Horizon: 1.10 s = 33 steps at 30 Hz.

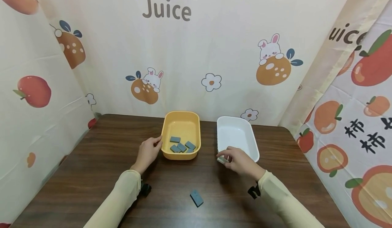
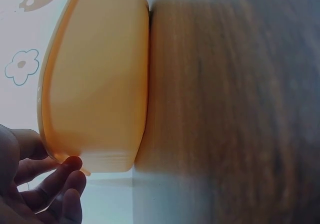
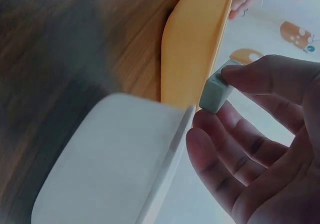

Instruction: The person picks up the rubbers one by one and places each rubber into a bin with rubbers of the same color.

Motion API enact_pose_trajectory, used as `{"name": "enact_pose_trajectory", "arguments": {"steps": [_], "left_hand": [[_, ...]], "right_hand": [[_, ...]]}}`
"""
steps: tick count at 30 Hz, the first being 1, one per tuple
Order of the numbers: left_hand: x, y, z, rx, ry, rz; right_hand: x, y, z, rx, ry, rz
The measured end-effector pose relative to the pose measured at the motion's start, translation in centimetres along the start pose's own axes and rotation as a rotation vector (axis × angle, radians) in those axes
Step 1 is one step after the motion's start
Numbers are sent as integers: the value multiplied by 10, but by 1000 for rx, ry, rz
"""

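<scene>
My left hand [image 1: 148, 152] pinches the rim of a yellow plastic bin [image 1: 180, 156] at its left side; the left wrist view shows thumb and fingers at the bin's corner [image 2: 100, 84]. Several small blue-grey rectangular blocks [image 1: 175, 139] lie inside that bin. Between the thumb and fingers of my right hand [image 1: 240, 161] is a small grey-green block [image 3: 216, 92], held above the table. It is at the near left corner of a white plastic bin [image 1: 234, 129], close to the rim. Another blue-grey block [image 1: 196, 198] lies alone on the table nearer to me.
Both bins stand side by side on a dark wood-grain table [image 1: 101, 173], with a gap between them. Behind the table hangs a printed fabric curtain [image 1: 196, 51], and more printed fabric encloses the left and right sides. Black wrist straps [image 1: 254, 192] sit below both hands.
</scene>
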<state>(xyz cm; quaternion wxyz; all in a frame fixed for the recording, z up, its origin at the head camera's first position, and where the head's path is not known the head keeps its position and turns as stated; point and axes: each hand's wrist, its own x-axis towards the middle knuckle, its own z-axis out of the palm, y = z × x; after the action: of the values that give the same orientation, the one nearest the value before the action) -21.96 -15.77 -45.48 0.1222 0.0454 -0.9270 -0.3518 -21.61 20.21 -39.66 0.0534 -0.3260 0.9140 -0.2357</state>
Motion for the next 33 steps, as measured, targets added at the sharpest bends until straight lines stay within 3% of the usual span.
{"name": "enact_pose_trajectory", "arguments": {"steps": [16,33], "left_hand": [[-1,-1,-1,-11,1,1],[-1,2,-1,-8,-2,0]], "right_hand": [[15,38,-12,-125,94,113],[41,82,-9,-121,-1,320]]}}
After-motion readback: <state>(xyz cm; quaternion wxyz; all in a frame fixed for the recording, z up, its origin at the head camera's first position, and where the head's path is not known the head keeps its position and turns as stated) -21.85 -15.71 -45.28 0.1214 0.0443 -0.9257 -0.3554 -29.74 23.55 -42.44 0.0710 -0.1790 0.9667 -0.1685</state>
